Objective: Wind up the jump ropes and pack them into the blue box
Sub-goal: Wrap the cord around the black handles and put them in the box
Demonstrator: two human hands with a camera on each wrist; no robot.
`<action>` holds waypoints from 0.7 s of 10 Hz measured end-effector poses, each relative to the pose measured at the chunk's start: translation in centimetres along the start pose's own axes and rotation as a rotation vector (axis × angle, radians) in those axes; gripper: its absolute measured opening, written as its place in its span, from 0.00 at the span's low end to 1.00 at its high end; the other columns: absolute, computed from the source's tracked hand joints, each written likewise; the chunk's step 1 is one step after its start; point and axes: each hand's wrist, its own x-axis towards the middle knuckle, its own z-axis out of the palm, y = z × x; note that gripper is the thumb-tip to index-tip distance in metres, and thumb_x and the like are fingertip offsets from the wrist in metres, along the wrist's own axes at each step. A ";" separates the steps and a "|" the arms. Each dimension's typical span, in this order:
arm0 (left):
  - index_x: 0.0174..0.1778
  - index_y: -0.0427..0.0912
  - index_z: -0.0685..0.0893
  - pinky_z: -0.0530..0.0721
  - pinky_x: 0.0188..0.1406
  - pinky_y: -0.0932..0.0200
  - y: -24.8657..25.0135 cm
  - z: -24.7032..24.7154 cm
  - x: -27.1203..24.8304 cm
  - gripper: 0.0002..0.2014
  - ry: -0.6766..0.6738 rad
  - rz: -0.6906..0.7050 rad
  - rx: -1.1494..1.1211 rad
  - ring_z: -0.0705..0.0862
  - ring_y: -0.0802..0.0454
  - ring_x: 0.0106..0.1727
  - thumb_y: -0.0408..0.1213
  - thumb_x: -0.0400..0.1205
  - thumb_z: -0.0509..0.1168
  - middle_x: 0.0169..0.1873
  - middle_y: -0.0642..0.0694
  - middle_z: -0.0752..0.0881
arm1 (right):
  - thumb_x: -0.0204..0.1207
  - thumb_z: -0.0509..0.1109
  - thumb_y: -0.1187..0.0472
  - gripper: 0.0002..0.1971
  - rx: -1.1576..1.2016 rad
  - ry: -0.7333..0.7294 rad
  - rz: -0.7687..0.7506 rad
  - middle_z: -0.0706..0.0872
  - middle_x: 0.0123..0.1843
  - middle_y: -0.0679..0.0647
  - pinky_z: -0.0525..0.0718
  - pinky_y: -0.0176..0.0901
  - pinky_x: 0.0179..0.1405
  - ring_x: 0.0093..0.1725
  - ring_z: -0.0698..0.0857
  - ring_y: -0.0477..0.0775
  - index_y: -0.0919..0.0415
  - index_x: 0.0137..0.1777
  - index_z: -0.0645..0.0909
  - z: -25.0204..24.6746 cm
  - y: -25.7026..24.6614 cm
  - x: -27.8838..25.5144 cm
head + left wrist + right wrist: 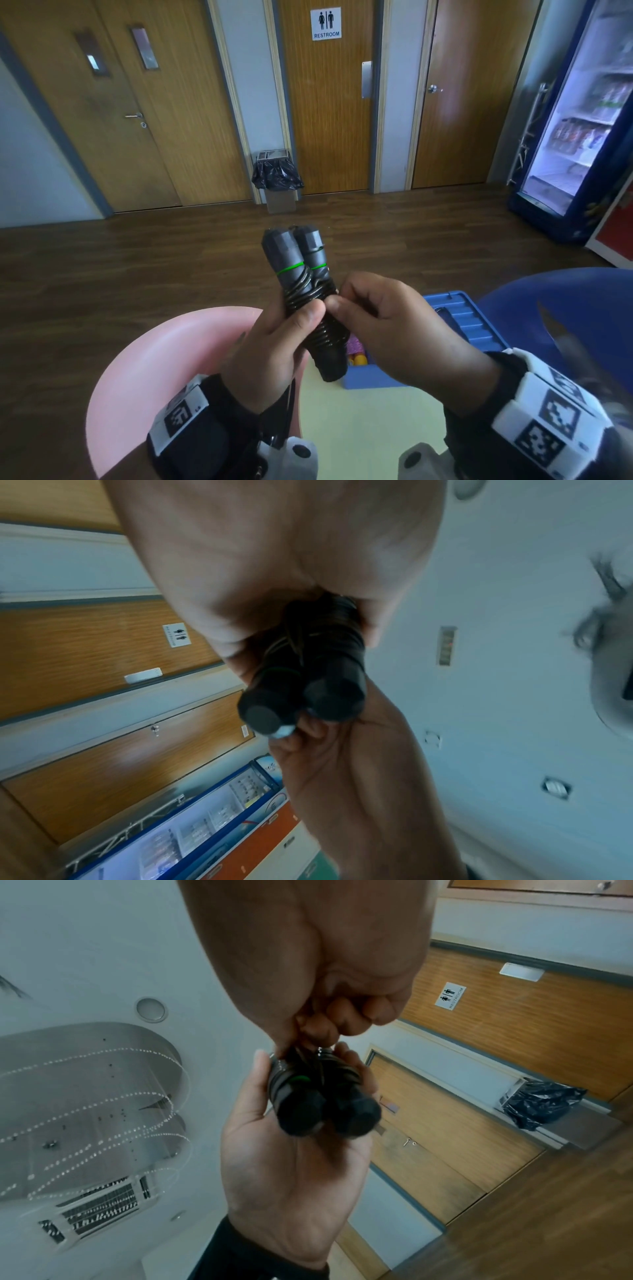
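Head view: the wound jump rope (305, 294), handles tilted up and away, is gripped by the left hand (274, 346) and pinched at the coils by the right hand (387, 332); the blue box (459, 329) lies below, nearer the right.

Left wrist view: the handle ends (301, 699) are seen pointing outward from the grip.

Right wrist view: the right fingertips (318, 1031) are pressed onto the cord.

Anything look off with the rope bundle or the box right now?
Nothing stands out. The rope is coiled tight around both handles, gripped by the left hand, with the right hand pinching at the coils. The blue box sits open behind.
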 end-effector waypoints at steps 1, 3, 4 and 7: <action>0.49 0.63 0.91 0.84 0.56 0.54 -0.3 0.0 0.2 0.30 0.027 0.002 -0.099 0.89 0.59 0.53 0.70 0.54 0.81 0.47 0.59 0.92 | 0.83 0.66 0.47 0.20 0.069 -0.054 0.056 0.73 0.26 0.43 0.70 0.37 0.30 0.28 0.70 0.42 0.62 0.36 0.75 -0.2 0.2 0.0; 0.63 0.37 0.85 0.73 0.61 0.38 -2.0 0.8 1.2 0.30 0.011 0.124 -0.355 0.79 0.36 0.56 0.52 0.71 0.79 0.52 0.32 0.83 | 0.84 0.67 0.52 0.16 0.214 -0.222 0.238 0.75 0.31 0.49 0.70 0.46 0.34 0.33 0.70 0.50 0.53 0.34 0.77 -1.6 0.6 0.2; 0.62 0.33 0.83 0.71 0.59 0.38 -1.9 0.9 1.5 0.31 0.037 0.115 -0.367 0.78 0.36 0.55 0.53 0.72 0.78 0.50 0.32 0.81 | 0.83 0.66 0.47 0.17 -0.027 -0.161 0.155 0.74 0.26 0.43 0.70 0.33 0.27 0.26 0.70 0.41 0.53 0.34 0.74 -1.1 0.9 0.3; 0.63 0.30 0.78 0.84 0.51 0.46 -2.2 2.3 1.4 0.28 0.094 0.128 -0.334 0.82 0.37 0.52 0.47 0.74 0.70 0.49 0.31 0.82 | 0.84 0.65 0.55 0.17 -0.015 0.106 -0.012 0.79 0.29 0.48 0.72 0.34 0.29 0.29 0.76 0.46 0.55 0.33 0.72 1.4 1.5 -0.8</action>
